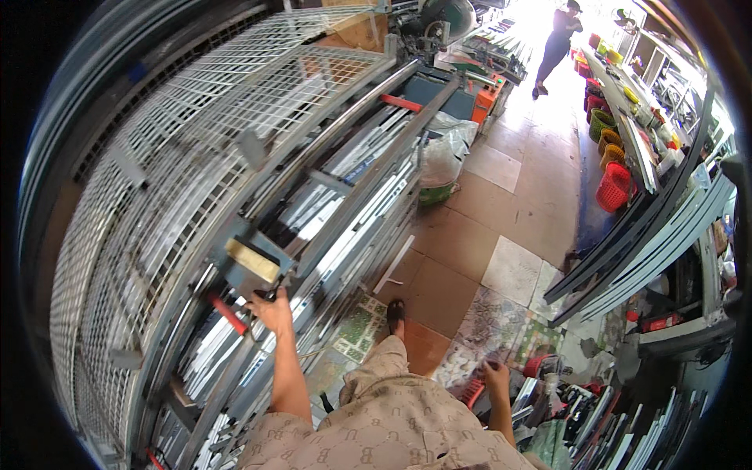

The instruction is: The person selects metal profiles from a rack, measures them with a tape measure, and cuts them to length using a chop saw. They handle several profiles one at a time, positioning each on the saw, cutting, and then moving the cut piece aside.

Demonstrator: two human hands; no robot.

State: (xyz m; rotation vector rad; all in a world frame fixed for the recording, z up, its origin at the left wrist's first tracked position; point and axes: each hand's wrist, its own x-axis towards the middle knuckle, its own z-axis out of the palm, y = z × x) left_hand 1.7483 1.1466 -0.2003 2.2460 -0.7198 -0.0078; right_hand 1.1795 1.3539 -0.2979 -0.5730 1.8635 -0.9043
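My left hand [272, 311] reaches to the metal rack on the left. Its fingers curl at a small dark piece on the rack's edge, which I cannot make out. Just beyond it lies a pale yellow block [252, 260] with a dark edge, on a grey surface. A red bar-shaped piece [228, 314] slants beside the fingers. My right hand [495, 376] hangs low at my right side, its fingers bent and partly hidden by blur. Near it on the floor stands a red plastic basket [473, 392]; I see no clear contact between them.
A wire mesh panel [204, 149] tops the rack, which holds many long metal profiles [345, 243]. A white bag [445, 157] and an orange box [488, 99] stand ahead. On the right are coloured baskets [616, 188], a bench and bent strips [658, 251]. Another person [558, 43] stands far down the aisle.
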